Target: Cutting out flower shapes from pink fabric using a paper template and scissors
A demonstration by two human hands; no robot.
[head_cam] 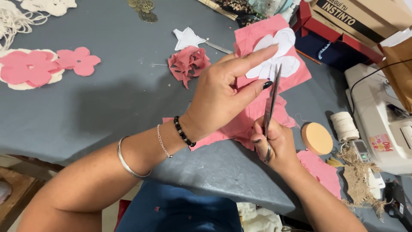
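Nearest the camera, two bare forearms reached up from six o'clock over a grey table (107, 107). On the left wrist sat a silver bangle (128, 165), a thin chain and a black bead bracelet (183, 132). Left hand (221, 96) lay at the centre of the view, its fingers (253, 58) stretched toward one o'clock and pinching a piece of pink fabric (257, 36) with a white flower-shaped pattern (277, 56) on top. Right hand (277, 144), at about four o'clock from the left, had its fingers closed round the handles of a pair of scissors (271, 103); the blades pointed up toward twelve o'clock, nearly together, at the edge of the pattern. More of the pink fabric hung crumpled under both hands. At eleven o'clock from the left hand lay a bunch of pink scraps (188, 62) and, just beyond, a white star shape (187, 38). Far out at nine o'clock lay cut pink flowers (47, 66), some on a cream piece. At three o'clock from the right hand stood a round tan disc (316, 138), a spool of cream twine (344, 125) beside it, and a white sewing machine (382, 124) at the edge of the view. Frayed burlap (358, 178) lay at five o'clock.
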